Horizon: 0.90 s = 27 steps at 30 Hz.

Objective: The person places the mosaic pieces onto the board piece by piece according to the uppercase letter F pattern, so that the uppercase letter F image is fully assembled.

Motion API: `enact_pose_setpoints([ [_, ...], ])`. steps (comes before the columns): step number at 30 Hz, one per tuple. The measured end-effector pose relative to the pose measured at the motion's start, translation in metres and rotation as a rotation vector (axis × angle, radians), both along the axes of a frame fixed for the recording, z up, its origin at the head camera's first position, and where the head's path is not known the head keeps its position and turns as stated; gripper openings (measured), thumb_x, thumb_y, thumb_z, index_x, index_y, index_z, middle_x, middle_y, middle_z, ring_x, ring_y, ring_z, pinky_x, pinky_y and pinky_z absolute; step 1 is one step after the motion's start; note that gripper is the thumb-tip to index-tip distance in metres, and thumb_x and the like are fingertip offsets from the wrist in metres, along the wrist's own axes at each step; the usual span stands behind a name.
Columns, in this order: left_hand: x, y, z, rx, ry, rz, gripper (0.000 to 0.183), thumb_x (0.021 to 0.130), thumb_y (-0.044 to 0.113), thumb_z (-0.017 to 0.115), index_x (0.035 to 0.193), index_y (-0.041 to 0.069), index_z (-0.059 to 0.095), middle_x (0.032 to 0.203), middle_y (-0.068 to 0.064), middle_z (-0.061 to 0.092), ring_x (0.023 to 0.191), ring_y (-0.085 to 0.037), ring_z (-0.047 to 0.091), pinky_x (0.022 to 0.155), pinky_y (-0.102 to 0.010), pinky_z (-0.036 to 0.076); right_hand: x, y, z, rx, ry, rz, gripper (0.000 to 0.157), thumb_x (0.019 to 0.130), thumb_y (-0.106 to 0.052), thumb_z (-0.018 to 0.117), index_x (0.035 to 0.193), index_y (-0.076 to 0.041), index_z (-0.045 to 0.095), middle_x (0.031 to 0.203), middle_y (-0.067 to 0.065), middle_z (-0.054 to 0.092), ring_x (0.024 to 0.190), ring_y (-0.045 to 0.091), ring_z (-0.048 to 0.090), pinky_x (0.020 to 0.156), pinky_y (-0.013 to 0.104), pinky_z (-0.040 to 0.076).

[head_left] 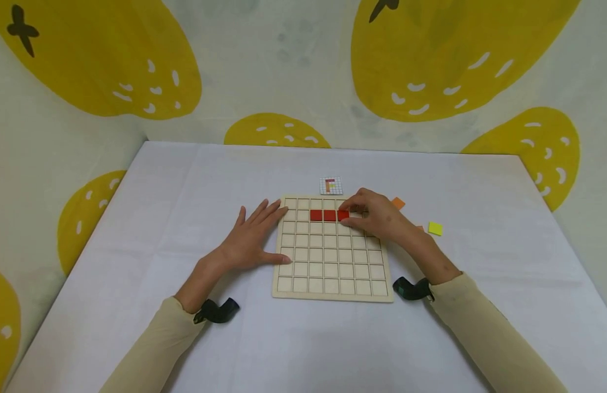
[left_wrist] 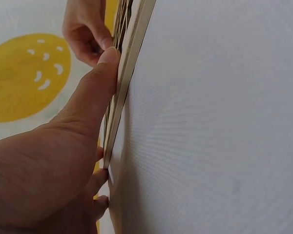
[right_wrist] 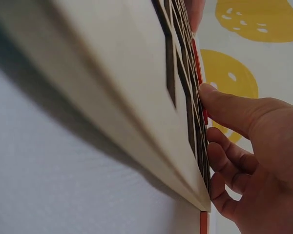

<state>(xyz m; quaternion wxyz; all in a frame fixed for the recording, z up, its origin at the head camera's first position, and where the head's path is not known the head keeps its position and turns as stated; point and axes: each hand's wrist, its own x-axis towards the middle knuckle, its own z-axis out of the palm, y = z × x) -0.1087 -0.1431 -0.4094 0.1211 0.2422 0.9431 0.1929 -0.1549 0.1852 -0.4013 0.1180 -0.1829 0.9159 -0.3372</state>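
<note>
A square wooden grid board [head_left: 317, 254] lies on the white table, its cells bordered by thin raised lines. In its second row two red square tiles [head_left: 322, 215] sit side by side, and a third red tile [head_left: 343, 215] is in the cell to their right. My right hand [head_left: 377, 215] pinches that third tile between thumb and curled fingers; the right wrist view shows the thumb [right_wrist: 219, 100] against a red edge. Spread out, my left hand [head_left: 249, 240] rests on the board's left side, its thumb [left_wrist: 95, 90] over the rim.
Behind the board lies a small pattern card [head_left: 331, 185] with coloured squares on a grid. To the right are an orange tile [head_left: 398, 203], another orange piece partly hidden by the right wrist, and a yellow tile [head_left: 435, 228]. A patterned cloth [head_left: 293, 71] hangs behind the table.
</note>
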Motion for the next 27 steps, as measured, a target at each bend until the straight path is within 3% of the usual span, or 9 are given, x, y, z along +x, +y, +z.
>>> enact_pose_setpoints([
  [4, 0.0, 0.0, 0.001, -0.003, 0.003, 0.001, 0.113, 0.082, 0.063, 0.081, 0.168, 0.019, 0.022, 0.178, -0.004, 0.014, 0.166, -0.032, 0.006, 0.126, -0.074, 0.0, 0.002, 0.002, 0.001, -0.016, 0.0, -0.013, 0.031, 0.09, -0.023, 0.084, 0.119, -0.013, 0.076, 0.111, 0.005, 0.064, 0.104, 0.023, 0.061, 0.094, 0.039, 0.053],
  [15, 0.001, 0.001, 0.002, -0.01, 0.002, 0.004, 0.113, 0.082, 0.063, 0.081, 0.168, 0.018, 0.023, 0.177, -0.005, 0.015, 0.166, -0.033, 0.006, 0.126, -0.074, 0.001, 0.003, 0.014, 0.007, -0.012, -0.008, -0.058, 0.029, 0.093, -0.025, 0.08, 0.12, -0.016, 0.075, 0.112, 0.003, 0.067, 0.102, 0.022, 0.06, 0.09, 0.038, 0.05],
  [22, 0.002, 0.001, 0.002, -0.006, 0.003, 0.002, 0.113, 0.081, 0.063, 0.081, 0.167, 0.018, 0.023, 0.177, -0.005, 0.015, 0.166, -0.033, 0.006, 0.126, -0.074, 0.001, 0.005, 0.028, 0.01, -0.039, 0.042, -0.077, 0.025, 0.095, -0.022, 0.079, 0.118, -0.012, 0.076, 0.107, 0.006, 0.067, 0.098, 0.02, 0.058, 0.084, 0.03, 0.047],
  [27, 0.002, 0.0, 0.003, 0.002, -0.001, 0.004, 0.113, 0.082, 0.062, 0.081, 0.167, 0.018, 0.023, 0.178, -0.005, 0.014, 0.166, -0.033, 0.005, 0.126, -0.074, 0.001, 0.005, 0.037, 0.011, -0.045, 0.088, -0.086, 0.023, 0.096, -0.02, 0.077, 0.117, -0.011, 0.076, 0.106, 0.006, 0.068, 0.097, 0.02, 0.059, 0.087, 0.033, 0.05],
])
